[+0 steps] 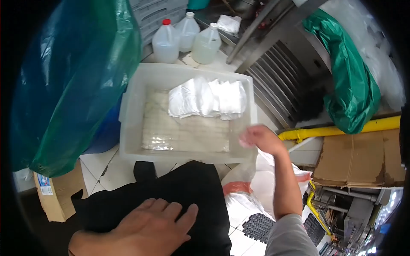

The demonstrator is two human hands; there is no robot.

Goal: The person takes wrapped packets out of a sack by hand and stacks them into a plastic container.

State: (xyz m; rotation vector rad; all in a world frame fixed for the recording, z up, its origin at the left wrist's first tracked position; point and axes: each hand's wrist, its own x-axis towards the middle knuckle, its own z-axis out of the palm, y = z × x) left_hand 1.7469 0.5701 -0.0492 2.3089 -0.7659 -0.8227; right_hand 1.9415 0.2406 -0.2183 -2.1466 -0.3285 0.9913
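My left hand point(156, 224) lies over the black cloth on my leg point(192, 192), its fingers stretched out and holding nothing. At the right rim of a translucent plastic bin point(132, 141) is my right hand point(261, 138). Motion smears its fingers, so I cannot tell whether it holds anything or touches the rim. Inside the bin, several folded white plastic bags point(207, 98) lie in a row along the far right part. The bin's bottom is see-through, with floor tile lines showing faintly.
Three plastic jugs point(165, 45) stand behind the bin. A large green-blue plastic bag point(81, 81) hangs at left. White sacks point(273, 179) sit at right below my forearm. Beyond are a yellow pipe point(376, 125), cardboard point(358, 158) and a slatted metal frame point(273, 77).
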